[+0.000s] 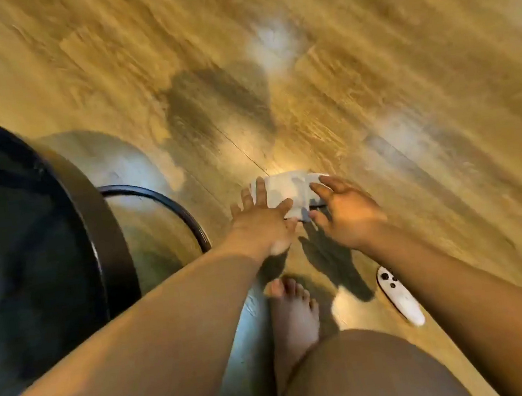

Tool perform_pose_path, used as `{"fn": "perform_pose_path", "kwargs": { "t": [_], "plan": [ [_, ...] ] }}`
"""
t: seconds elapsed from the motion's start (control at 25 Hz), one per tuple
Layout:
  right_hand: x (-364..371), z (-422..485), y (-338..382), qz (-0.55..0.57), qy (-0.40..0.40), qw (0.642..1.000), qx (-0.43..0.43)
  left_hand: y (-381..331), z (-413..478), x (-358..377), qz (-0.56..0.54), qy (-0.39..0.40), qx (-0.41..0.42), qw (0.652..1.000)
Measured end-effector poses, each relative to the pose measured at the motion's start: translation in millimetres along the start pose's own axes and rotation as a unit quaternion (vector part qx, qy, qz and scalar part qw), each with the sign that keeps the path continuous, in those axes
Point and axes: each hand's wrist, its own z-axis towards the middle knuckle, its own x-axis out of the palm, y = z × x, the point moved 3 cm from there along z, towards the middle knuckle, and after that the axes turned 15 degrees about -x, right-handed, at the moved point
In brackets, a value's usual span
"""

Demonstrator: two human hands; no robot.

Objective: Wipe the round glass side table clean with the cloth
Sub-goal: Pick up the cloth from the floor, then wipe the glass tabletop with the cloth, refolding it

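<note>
Grey-white cloth (288, 191), black-rimmed table (106, 235), tan wood-grain floor (367, 53).
</note>
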Motion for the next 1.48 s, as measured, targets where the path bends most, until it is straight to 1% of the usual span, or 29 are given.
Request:
{"fn": "perform_pose_path", "kwargs": {
  "t": [0.12, 0.16, 0.2, 0.28, 0.36, 0.4, 0.48, 0.52, 0.56, 0.6, 0.64, 0.68, 0.72, 0.76, 0.84, 0.92, 1.0, 1.04, 1.08, 1.12, 1.2, 1.24, 1.28, 1.32, 1.4, 1.44, 1.48],
  "plan": [
    [51, 36, -31, 0.004, 0.014, 0.999, 0.036, -5, 62, 25, -0.026, 0.070, -0.058, 0.996],
    [65, 45, -31, 0.008, 0.032, 0.998, 0.052, -4, 73, 31, -0.044, 0.097, -0.070, 0.992],
    [77, 53, -34, 0.003, 0.032, 0.997, 0.071, -5, 82, 36, -0.061, 0.109, -0.072, 0.990],
    [91, 67, -39, -0.007, 0.007, 0.994, 0.106, -8, 92, 42, -0.136, 0.088, -0.087, 0.983],
    [88, 75, -39, -0.001, -0.018, 0.991, 0.134, -8, 93, 34, -0.224, 0.027, -0.118, 0.967],
    [83, 76, -38, 0.026, -0.026, 0.988, 0.149, -8, 89, 26, -0.276, -0.010, -0.132, 0.952],
    [66, 72, -34, 0.105, -0.065, 0.978, 0.168, -11, 70, 2, -0.392, -0.079, -0.141, 0.906],
    [53, 65, -29, 0.148, -0.097, 0.969, 0.174, -13, 58, -8, -0.457, -0.099, -0.149, 0.871],
    [35, 54, -20, 0.184, -0.141, 0.957, 0.172, -13, 41, -18, -0.523, -0.099, -0.165, 0.831],
    [12, 40, -9, 0.207, -0.185, 0.947, 0.162, -13, 20, -27, -0.578, -0.074, -0.181, 0.792],
    [-14, 24, 6, 0.220, -0.221, 0.939, 0.142, -13, -4, -36, -0.623, -0.033, -0.182, 0.760],
    [-44, 8, 24, 0.231, -0.250, 0.934, 0.111, -11, -31, -46, -0.648, -0.001, -0.160, 0.744],
    [-76, -9, 47, 0.240, -0.270, 0.930, 0.073, -7, -62, -57, -0.658, 0.008, -0.123, 0.743],
    [-108, -25, 72, 0.244, -0.283, 0.927, 0.031, 2, -95, -70, -0.665, -0.008, -0.083, 0.742],
    [-163, -50, 120, 0.243, -0.292, 0.924, -0.046, 23, -164, -96, -0.677, -0.077, -0.003, 0.732],
    [-205, -76, 180, 0.234, -0.276, 0.925, -0.117, 60, -241, -114, -0.672, -0.183, 0.053, 0.715],
    [-232, -105, 241, 0.229, -0.241, 0.924, -0.188, 98, -318, -120, -0.663, -0.277, 0.103, 0.688],
    [-240, -121, 271, 0.224, -0.210, 0.926, -0.220, 117, -354, -116, -0.658, -0.306, 0.129, 0.676],
    [-243, -136, 298, 0.208, -0.177, 0.930, -0.247, 135, -387, -108, -0.646, -0.326, 0.150, 0.674],
    [-242, -150, 325, 0.183, -0.144, 0.934, -0.270, 151, -416, -98, -0.625, -0.339, 0.163, 0.684],
    [-233, -170, 363, 0.134, -0.092, 0.937, -0.309, 175, -454, -71, -0.585, -0.339, 0.174, 0.716],
    [-224, -179, 382, 0.124, -0.072, 0.931, -0.334, 189, -470, -53, -0.577, -0.334, 0.172, 0.725],
    [-213, -186, 401, 0.133, -0.043, 0.923, -0.359, 203, -484, -34, -0.583, -0.323, 0.169, 0.726],
    [-201, -193, 419, 0.162, 0.002, 0.913, -0.375, 215, -495, -15, -0.601, -0.307, 0.166, 0.719],
    [-175, -203, 446, 0.254, 0.093, 0.890, -0.368, 235, -513, 19, -0.630, -0.285, 0.158, 0.705],
    [-162, -206, 455, 0.288, 0.127, 0.878, -0.361, 243, -519, 35, -0.636, -0.283, 0.146, 0.703],
    [-148, -209, 460, 0.297, 0.142, 0.873, -0.359, 248, -523, 50, -0.642, -0.281, 0.133, 0.701]
  ]
}}
